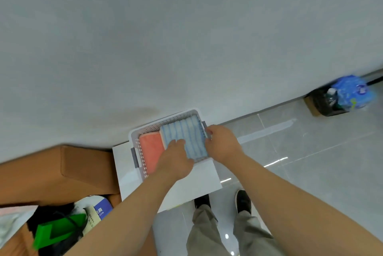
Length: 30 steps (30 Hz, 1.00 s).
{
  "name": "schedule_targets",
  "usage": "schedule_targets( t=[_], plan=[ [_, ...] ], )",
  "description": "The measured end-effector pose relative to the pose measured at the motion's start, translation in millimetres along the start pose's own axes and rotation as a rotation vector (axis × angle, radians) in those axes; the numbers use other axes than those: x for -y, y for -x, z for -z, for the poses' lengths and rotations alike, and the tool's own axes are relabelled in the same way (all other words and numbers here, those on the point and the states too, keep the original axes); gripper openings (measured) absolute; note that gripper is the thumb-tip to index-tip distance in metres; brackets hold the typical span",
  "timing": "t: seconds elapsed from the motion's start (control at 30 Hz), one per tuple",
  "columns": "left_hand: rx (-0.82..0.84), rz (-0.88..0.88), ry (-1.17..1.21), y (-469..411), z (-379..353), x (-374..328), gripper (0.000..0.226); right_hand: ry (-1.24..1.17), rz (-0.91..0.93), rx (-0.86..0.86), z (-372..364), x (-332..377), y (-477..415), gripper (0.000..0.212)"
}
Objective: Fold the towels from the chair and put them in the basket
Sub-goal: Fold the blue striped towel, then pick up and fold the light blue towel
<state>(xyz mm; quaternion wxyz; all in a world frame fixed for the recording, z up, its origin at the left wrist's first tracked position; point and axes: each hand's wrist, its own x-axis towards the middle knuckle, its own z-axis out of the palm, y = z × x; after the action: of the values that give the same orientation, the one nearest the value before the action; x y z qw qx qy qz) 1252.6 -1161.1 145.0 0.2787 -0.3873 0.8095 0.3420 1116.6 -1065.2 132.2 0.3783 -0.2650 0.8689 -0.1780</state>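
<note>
Wall [186, 38] close behind basket [165, 123]; cardboard box [87, 164] left; right side open.

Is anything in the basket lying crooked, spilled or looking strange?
Nothing stands out. The blue striped towel and the pink towel lie folded side by side in the basket.

Folded striped blue towel [185, 135] and pink towel [150, 148] inside basket [165, 120]
</note>
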Motion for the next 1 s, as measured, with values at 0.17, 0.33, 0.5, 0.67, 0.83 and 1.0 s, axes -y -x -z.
schedule_targets(
  t=[0.17,0.33,0.5,0.67,0.83,1.0],
  plan=[
    [-0.099,-0.199,-0.001,37.7,15.4,-114.9,0.044,-0.584,-0.167,-0.217,121.3,-40.6,64.2,0.020],
    [-0.147,-0.410,-0.017,54.4,-8.0,-268.1,0.043,-0.742,-0.173,-0.450,244.6,-129.7,133.3,0.011],
    [-0.152,-0.622,-0.039,85.3,-69.9,-438.4,0.039,-0.800,-0.211,-0.619,338.4,-261.6,206.9,0.010],
    [-0.124,-0.706,0.066,123.7,-154.1,-587.3,0.025,-0.804,-0.271,-0.689,418.3,-399.7,285.3,0.011],
    [-0.046,-0.726,0.134,141.9,-226.4,-711.9,0.019,-0.785,-0.315,-0.710,494.5,-510.9,341.2,0.014],
    [-0.012,-0.740,0.117,132.2,-281.0,-827.0,0.019,-0.795,-0.335,-0.742,564.1,-611.3,347.5,0.016]
  ],
)
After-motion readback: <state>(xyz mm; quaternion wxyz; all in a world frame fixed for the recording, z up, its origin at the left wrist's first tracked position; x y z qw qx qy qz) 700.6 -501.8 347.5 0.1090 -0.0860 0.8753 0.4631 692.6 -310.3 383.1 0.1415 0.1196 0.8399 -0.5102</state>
